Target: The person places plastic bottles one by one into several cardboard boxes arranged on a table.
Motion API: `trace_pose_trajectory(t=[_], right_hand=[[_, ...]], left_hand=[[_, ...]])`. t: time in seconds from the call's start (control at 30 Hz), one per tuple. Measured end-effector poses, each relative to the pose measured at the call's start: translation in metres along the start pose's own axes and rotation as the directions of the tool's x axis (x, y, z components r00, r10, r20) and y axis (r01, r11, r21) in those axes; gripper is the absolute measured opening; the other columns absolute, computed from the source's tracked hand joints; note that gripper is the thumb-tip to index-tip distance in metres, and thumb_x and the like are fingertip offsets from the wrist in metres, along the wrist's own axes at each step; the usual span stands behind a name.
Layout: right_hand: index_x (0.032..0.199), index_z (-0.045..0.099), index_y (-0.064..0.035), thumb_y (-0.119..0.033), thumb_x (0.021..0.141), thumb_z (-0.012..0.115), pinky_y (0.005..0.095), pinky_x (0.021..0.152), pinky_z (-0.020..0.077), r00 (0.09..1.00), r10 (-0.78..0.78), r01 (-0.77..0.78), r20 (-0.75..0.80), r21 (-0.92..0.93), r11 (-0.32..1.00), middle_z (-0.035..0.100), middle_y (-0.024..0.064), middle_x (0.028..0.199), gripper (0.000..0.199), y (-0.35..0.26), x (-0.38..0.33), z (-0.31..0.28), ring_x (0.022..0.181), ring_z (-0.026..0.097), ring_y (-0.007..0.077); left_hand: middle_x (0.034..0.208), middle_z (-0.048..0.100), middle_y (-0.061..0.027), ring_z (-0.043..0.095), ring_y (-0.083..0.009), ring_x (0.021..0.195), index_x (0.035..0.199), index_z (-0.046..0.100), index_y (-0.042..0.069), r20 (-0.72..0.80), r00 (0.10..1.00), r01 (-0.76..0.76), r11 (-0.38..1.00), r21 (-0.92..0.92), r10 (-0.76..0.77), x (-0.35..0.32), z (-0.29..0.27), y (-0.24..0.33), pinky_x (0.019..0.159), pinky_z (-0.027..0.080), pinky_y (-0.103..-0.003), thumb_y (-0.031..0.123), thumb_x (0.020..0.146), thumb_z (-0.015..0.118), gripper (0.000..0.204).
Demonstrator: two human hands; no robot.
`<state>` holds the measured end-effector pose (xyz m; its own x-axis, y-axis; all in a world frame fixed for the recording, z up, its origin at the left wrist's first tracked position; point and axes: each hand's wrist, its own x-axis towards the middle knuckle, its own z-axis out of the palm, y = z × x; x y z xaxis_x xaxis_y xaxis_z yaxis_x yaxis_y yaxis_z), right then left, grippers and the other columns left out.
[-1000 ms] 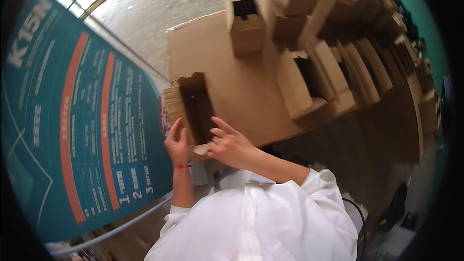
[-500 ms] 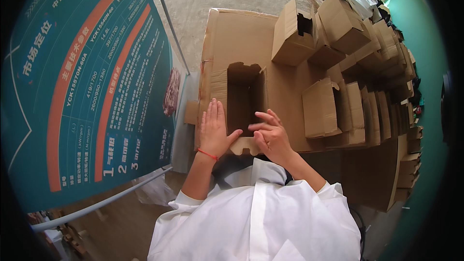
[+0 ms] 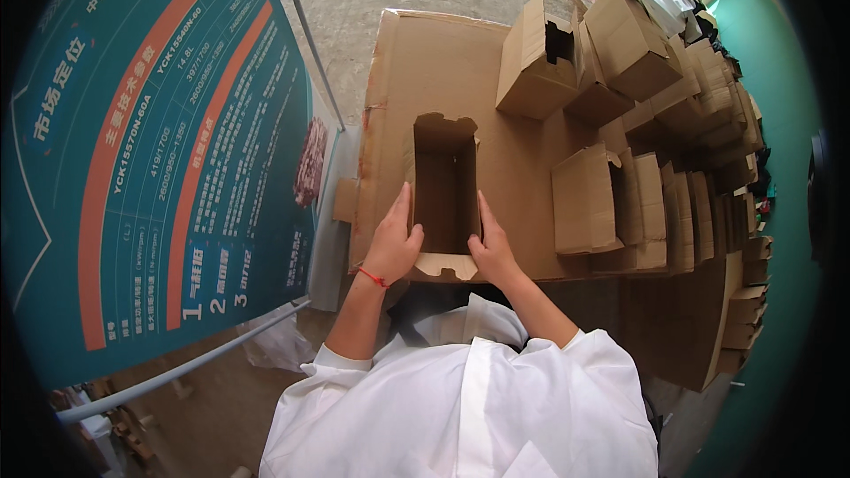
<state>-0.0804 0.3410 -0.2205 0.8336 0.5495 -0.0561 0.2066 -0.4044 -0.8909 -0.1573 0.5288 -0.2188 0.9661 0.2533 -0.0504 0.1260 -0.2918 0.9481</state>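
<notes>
Far to the left of the open box [image 3: 459, 168] stands a big teal banner [image 3: 146, 186] with orange stripes and white print, a pale rail [image 3: 88, 410] bending along its lower edge; nearer to the open box on that side, and lower down, lies a clear bag [image 3: 279, 341], while a mottled reddish bundle [image 3: 310, 159] shows just past the banner's edge; right at the left side of the open box is the left hand [image 3: 394, 239], a red band [image 3: 373, 279] round its wrist, its straight fingers laid along the outer wall and its thumb at the near corner, so that it pinches the wall lightly between them; the open box itself lies between the two hands, hollow side up, on a brown cardboard top [image 3: 518, 186], a wavy flap [image 3: 445, 124] at its far end and a notched, paler flap [image 3: 447, 264] at its near end, just in front of the white shirt [image 3: 469, 407]; the right hand [image 3: 492, 248] mirrors the left at the right side, fingers along the wall, thumb at the near corner, pinching it likewise; beyond the open box to the right stand an upright box [image 3: 531, 71] and a tilted box [image 3: 624, 40], with a row of cartons [image 3: 584, 204] nearer, and farthest right a green wall [image 3: 761, 80]
</notes>
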Motion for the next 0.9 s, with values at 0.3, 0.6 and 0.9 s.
trace_pose_trajectory(t=[0.3, 0.6, 0.9], right_hand=[[0.146, 0.017, 0.0045, 0.000, 0.081, 0.046, 0.0392, 0.115, 0.0208, 0.998, 0.025, -0.036, -0.055, -0.219, 0.975, 0.024, 0.0277, 0.149, 0.072, 0.015, -0.032, -0.034, 0.141, 0.023, 0.0367], [0.140, 0.036, -0.0023, -0.014, 0.079, 0.065, 0.0404, 0.114, 0.0232, 0.945, -0.328, 0.238, -0.002, -0.684, 0.690, 0.033, 0.0175, 0.147, 0.068, 0.014, 0.095, -0.054, 0.139, 0.028, 0.0322], [0.125, 0.054, -0.0013, -0.012, 0.085, 0.059, 0.0416, 0.108, 0.0331, 0.804, -0.507, 0.280, -0.310, -0.554, 0.784, 0.050, 0.0181, 0.132, 0.042, -0.010, 0.047, -0.130, 0.127, 0.043, 0.0326]], left_hand=[[0.143, 0.033, -0.0288, 0.034, -0.0415, 0.132, 0.145, 0.021, -0.005, -0.075, 0.989, -0.107, 0.970, 0.217, 0.126, 0.002, 0.065, 0.015, 0.111, 0.029, -0.041, -0.005, 0.077, 0.044, 0.072], [0.144, 0.033, -0.0262, 0.033, -0.0388, 0.134, 0.144, 0.025, -0.004, -0.089, 0.984, -0.118, 0.943, 0.312, 0.153, 0.003, 0.067, 0.014, 0.112, 0.028, -0.040, -0.005, 0.076, 0.040, 0.070], [0.148, 0.032, -0.0208, 0.033, -0.0365, 0.135, 0.146, 0.024, 0.000, -0.242, 0.969, 0.018, 0.951, 0.310, 0.060, -0.005, 0.062, 0.013, 0.111, 0.028, -0.039, -0.007, 0.079, 0.039, 0.069]])
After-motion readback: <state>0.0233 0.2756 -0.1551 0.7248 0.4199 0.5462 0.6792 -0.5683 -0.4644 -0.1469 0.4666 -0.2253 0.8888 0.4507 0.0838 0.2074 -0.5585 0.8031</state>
